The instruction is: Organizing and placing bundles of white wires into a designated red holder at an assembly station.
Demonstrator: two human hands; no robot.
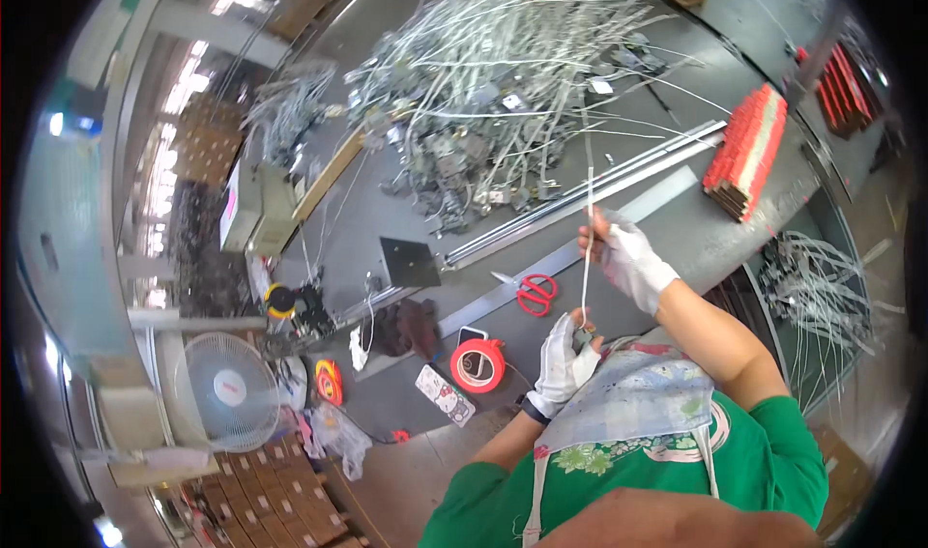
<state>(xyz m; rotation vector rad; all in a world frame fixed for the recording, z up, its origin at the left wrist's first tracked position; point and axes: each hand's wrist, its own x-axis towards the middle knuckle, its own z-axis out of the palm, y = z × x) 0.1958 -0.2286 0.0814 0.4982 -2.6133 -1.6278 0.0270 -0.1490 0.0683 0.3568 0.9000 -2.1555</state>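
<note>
My left hand (563,366), in a white glove with bare fingertips, is closed near my apron around a small grey part (582,337) at the lower end of a white cable (589,186). Higher up and to the right, my gloved right hand (628,258) pinches the same cable between thumb and fingers. From there the cable runs upward toward a large pile of white cables with grey parts (483,94). Just left of the held cable lie red-handled scissors (535,295). The left palm hides much of the grey part.
Metal strips (599,188) cross the table beyond my hands. Red-edged stacked pieces (746,152) stand at the right, above a bin of cables (822,287). Left are a red tape roll (503,357), a patterned phone (445,394), a dark cloth (411,328) and a fan (228,389).
</note>
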